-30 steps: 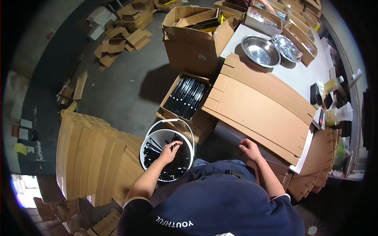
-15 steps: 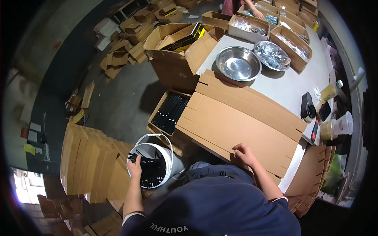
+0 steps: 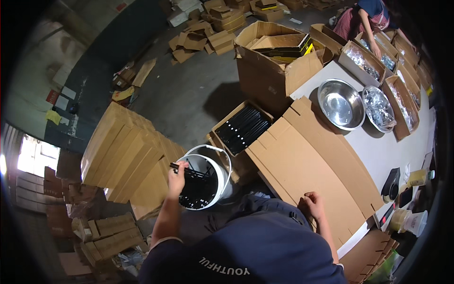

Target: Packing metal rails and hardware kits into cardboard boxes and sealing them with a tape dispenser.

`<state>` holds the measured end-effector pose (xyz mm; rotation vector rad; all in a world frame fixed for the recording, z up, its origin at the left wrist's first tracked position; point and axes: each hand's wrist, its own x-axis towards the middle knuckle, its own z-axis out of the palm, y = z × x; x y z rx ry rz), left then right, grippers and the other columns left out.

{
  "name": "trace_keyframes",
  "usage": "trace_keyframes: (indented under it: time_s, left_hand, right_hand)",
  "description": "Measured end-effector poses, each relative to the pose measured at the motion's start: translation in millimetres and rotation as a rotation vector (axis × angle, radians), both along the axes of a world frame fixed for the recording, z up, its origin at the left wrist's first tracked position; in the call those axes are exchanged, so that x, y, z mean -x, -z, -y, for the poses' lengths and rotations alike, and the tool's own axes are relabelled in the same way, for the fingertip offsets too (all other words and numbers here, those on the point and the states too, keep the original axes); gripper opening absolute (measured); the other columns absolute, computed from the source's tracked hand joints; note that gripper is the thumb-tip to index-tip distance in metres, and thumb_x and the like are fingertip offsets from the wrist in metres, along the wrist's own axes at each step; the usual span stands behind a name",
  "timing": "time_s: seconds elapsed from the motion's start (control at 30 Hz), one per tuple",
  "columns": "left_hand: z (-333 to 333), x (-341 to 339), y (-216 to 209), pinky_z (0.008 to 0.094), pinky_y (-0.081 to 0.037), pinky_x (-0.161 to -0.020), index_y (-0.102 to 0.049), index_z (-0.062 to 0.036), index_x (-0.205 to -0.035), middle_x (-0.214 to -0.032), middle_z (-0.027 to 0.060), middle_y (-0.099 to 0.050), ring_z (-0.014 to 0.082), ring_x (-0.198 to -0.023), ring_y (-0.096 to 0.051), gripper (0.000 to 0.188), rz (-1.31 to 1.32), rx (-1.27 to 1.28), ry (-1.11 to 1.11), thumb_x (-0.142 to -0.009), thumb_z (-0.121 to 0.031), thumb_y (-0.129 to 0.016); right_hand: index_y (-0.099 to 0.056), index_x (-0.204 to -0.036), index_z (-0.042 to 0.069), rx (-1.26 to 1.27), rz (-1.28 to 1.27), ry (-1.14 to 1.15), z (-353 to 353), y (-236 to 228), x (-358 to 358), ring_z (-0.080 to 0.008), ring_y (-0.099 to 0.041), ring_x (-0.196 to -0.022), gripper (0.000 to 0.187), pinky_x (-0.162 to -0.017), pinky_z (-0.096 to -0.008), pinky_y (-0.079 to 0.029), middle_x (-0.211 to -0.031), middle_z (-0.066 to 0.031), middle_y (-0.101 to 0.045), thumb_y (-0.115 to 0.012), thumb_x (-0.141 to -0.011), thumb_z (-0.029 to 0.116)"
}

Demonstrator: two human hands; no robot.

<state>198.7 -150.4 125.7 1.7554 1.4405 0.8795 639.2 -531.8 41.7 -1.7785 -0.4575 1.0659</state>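
A bunch of thin black rods point(image 3: 197, 174) is gripped in my left hand point(image 3: 177, 179), its fingers closed around one end. The rods lean over the mouth of a white bucket point(image 3: 222, 190), which holds more black pieces with white tips. My right hand point(image 3: 312, 205) rests on the near edge of a flat cardboard sheet point(image 3: 307, 161), its fingers curled in and nothing seen in them. Beyond the bucket, a cardboard box point(image 3: 219, 124) holds rows of long black rods point(image 3: 243, 128) with white ends.
Stacked folded cartons point(image 3: 127, 156) stand left of the bucket. A steel bowl point(image 3: 341, 104), a bowl of bagged parts point(image 3: 378, 109) and several parts boxes point(image 3: 402, 106) sit on the white table point(image 3: 373, 151). A big open carton point(image 3: 262, 71) stands beside it. Another person's hand point(image 3: 376, 49) reaches into a box.
The view has swung left, so the scene sits further right. My left hand still holds the rods at the bucket's rim. My right hand's fingers are curled in more tightly.
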Motion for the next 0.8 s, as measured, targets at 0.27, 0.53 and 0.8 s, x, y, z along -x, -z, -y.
trace_keyframes:
  time_s: [0.27, 0.53, 0.8]
  left_hand:
    - [3.1, -171.6, -237.9, 0.0302, -0.049, -0.068, -0.053, -0.0018, -0.085, -0.063, 0.0008, -0.046, 0.0105, -0.057, -0.048, 0.028, 0.476, 0.031, 0.518, -0.102, -0.024, -0.051]
    - [17.7, -348.4, -176.9, 0.0319, -0.042, -0.058, -0.048, -0.0153, -0.080, -0.055, -0.0055, -0.036, 0.0081, -0.047, -0.035, 0.024, 1.272, 0.625, 0.381, -0.097, -0.027, -0.061]
    - [14.9, -409.9, 5.8, 0.0325, -0.044, -0.092, -0.053, -0.0100, -0.105, -0.100, 0.0017, -0.055, 0.0119, -0.094, -0.055, 0.023, 0.776, 1.134, 0.664, -0.090, -0.016, -0.069]
  right_hand:
    - [-0.060, -0.116, 0.002, -0.007, 0.188, -0.170, -77.9, -107.9, 5.2, -0.0172, -0.060, -0.092, 0.032, -0.080, -0.0312, -0.051, -0.106, -0.0096, -0.063, -0.069, -0.087, 0.013]
    - [-0.042, -0.140, 0.010, -0.274, 1.034, -0.221, -144.3, -208.2, 7.9, -0.0369, -0.047, -0.122, 0.070, -0.101, -0.0478, -0.040, -0.130, -0.0167, -0.053, -0.075, -0.080, 0.025]
    - [-0.057, -0.120, 0.007, 0.343, 0.850, -0.216, -101.8, -71.1, -58.4, -0.0400, -0.058, -0.104, 0.030, -0.090, -0.0480, -0.046, -0.108, -0.0209, -0.061, -0.054, -0.091, 0.009]
